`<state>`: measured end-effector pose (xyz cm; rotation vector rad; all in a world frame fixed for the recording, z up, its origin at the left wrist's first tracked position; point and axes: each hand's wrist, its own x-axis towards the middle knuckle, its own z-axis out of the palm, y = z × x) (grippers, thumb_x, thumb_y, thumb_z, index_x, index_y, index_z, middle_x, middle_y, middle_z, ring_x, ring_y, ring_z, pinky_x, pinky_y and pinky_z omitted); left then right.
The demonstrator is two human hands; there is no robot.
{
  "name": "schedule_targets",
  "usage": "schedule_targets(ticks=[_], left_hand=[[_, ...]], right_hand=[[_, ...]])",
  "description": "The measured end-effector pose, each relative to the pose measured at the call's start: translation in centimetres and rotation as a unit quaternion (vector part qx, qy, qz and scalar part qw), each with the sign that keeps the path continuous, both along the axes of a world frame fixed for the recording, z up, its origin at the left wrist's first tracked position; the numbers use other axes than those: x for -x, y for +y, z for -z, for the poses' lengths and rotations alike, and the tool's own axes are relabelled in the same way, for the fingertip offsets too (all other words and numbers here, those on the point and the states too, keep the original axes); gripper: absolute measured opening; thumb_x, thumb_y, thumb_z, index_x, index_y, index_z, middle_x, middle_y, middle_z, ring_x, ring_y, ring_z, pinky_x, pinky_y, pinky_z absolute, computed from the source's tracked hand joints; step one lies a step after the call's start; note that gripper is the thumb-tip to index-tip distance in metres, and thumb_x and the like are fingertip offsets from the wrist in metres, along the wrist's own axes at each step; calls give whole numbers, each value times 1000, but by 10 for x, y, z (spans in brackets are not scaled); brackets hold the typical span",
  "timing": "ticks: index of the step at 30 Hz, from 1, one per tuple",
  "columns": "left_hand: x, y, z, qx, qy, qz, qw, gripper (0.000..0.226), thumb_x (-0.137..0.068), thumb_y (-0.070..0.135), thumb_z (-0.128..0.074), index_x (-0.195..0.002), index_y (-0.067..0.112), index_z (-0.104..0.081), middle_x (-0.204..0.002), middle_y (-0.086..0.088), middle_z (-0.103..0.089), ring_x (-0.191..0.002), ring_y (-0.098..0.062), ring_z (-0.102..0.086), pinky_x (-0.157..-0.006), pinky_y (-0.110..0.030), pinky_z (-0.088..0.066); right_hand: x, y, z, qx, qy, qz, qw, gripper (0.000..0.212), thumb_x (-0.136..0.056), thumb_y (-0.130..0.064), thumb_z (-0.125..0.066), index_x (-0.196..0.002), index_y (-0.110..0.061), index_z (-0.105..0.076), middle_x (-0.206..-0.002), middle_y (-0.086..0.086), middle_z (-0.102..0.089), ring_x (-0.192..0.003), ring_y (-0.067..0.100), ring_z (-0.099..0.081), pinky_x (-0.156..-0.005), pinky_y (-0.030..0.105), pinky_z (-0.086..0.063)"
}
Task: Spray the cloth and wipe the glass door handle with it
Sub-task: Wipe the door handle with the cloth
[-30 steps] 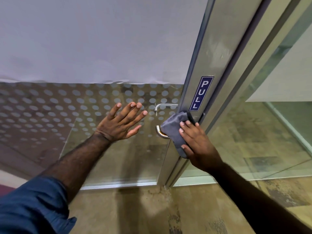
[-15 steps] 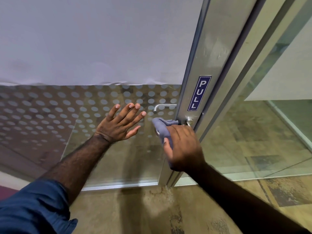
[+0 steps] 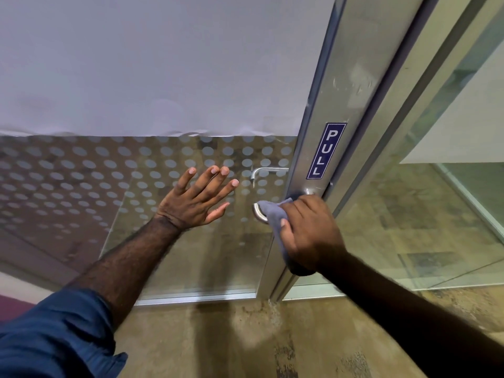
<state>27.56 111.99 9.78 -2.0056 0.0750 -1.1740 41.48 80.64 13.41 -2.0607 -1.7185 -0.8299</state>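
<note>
One cloth (image 3: 268, 214) under right hand (image 3: 311, 236)

handle (image 3: 258, 213): shiny metal | cloth (image 3: 273, 218): soft grey fabric, perhaps microfibre

blue sign (image 3: 326, 150) reading "PULL" in white, on the metal door frame (image 3: 351, 85)

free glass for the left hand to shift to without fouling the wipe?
Bare dotted glass lies left of the left hand, and clear glass below it down to the bottom rail. Crowded: the strip by the handle, where the right hand grips the cloth.
</note>
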Motion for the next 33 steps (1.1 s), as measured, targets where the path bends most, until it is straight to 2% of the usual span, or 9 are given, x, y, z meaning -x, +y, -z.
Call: schedule_targets(ticks=[4, 8, 10, 13, 15, 18, 25, 30, 33], left_hand=[[-1, 0, 1, 3, 3, 1, 1000, 81, -100, 65, -57, -167, 22, -42, -178, -16, -27, -166, -34, -20, -136, -57, -7], [-1, -1, 0, 5, -2, 5, 1000, 80, -100, 64, -58, -166, 22, -44, -177, -16, -28, -166, -33, -22, -136, -57, -8], [-1, -1, 0, 5, -2, 9, 1000, 80, -100, 64, -59, -166, 22, -44, -177, -16, -29, -166, -34, -23, -136, -57, -9], [-1, -1, 0, 5, -5, 10, 1000, 79, -99, 64, -60, -165, 22, -46, -177, -16, -30, -166, -33, -23, -135, -57, -11], [-2, -1, 0, 3, -9, 11, 1000, 79, -99, 64, -60, -164, 22, -47, -176, -15, -31, -165, -33, -24, -135, -57, -11], [-1, -1, -1, 3, -8, 12, 1000, 79, -99, 64, -60, -165, 22, -47, -177, -15, -30, -166, -33, -23, -135, -56, -11], [-1, -1, 0, 1, -11, 11, 1000, 80, -98, 65, -60, -165, 22, -46, -177, -16, -30, -166, -33, -22, -135, -57, -10], [-1, -1, 0, 2, -5, 6, 1000, 79, -100, 65, -57, -165, 22, -45, -177, -16, -29, -166, -33, -23, -136, -57, -9], [0, -1, -1, 3, -4, 3, 1000, 79, -100, 65, -57, -166, 22, -44, -178, -16, -28, -166, -33, -23, -135, -57, -10]], right_hand=[[18, 43, -34, 129, 97, 160, 974, 41, -104, -43, -40, -75, -20, -57, -63, 3, -55, -59, 28, -48, -61, 36, -37], [18, 50, -39, 106, 108, 147, 977, 40, -100, -39, -49, -64, -22, -56, -57, 3, -51, -51, 29, -53, -56, 33, -38], [19, 35, -26, 60, 138, 132, 980, 43, -108, -41, -41, -79, -20, -66, -70, 2, -61, -65, 28, -60, -64, 38, -45], [14, -3, 9, -20, 105, 40, 993, 38, -111, -35, -60, -134, -7, -73, -122, 12, -75, -111, 32, -68, -102, 46, -53], [-4, -24, 27, -29, 44, 1, 999, 44, -108, -16, -67, -151, -5, -63, -148, 15, -68, -136, 35, -63, -122, 50, -46], [-32, -48, 40, -19, -36, -31, 999, 57, -106, 8, -54, -160, -10, -55, -167, 10, -54, -153, 33, -53, -127, 52, -44], [-64, -80, 44, -20, -31, -18, 999, 66, -97, 15, -53, -160, -6, -53, -167, 16, -53, -156, 37, -50, -123, 56, -48], [-32, -66, 46, -47, 32, -4, 998, 55, -98, -17, -73, -150, -4, -62, -162, 19, -57, -156, 34, -50, -124, 53, -46], [-15, -42, 40, -51, 14, -22, 998, 48, -99, -18, -72, -146, -6, -69, -160, 17, -60, -152, 36, -55, -121, 55, -48]])
